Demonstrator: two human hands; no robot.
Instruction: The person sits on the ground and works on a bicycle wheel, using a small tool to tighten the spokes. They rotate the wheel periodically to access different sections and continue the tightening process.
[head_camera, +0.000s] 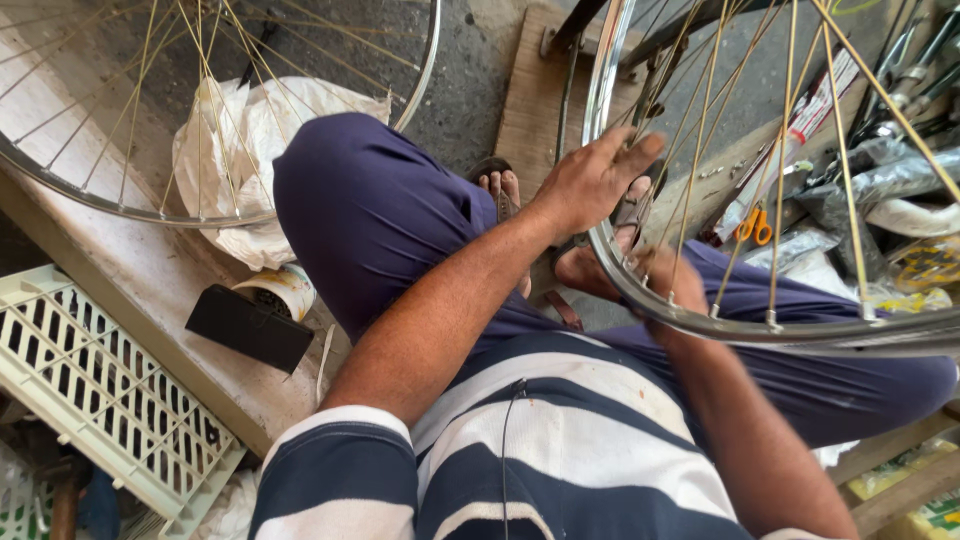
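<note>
Person sits, seen from above, legs in dark blue trousers, striped blue-and-white shirt. A bicycle wheel (800, 330) stands in front of the knees at right, its steel rim curving low across the right thigh, thin spokes fanning up out of frame.

Left hand (592, 180) reaches forward to the wheel's left edge, fingers curled loosely over the rim and into the spokes, palm down. Its grip is partly curled, laid on the rim, not a tight fist.

Right hand (672, 282) sits lower, just behind the rim near the bottom arc, touching it. It is mostly hidden by the rim and spokes, so I cannot tell its grip, spread or pressed.

Both hands are close together on the same stretch of rim, left above right. A sandalled foot (500, 190) shows between the knees, on the concrete floor.

Second wheel (130, 200) lies at upper left over a crumpled white bag (250, 130). Below it, a wooden plank (130, 290) runs diagonally, carrying a black block (248, 328) and a small tin (285, 290) just beside it. White slotted plastic crate (100, 390) at lower left.

At far right, beyond the spokes, a cluttered pile: orange-handled scissors (752, 226), grey wrapped parts, yellow packets.
</note>
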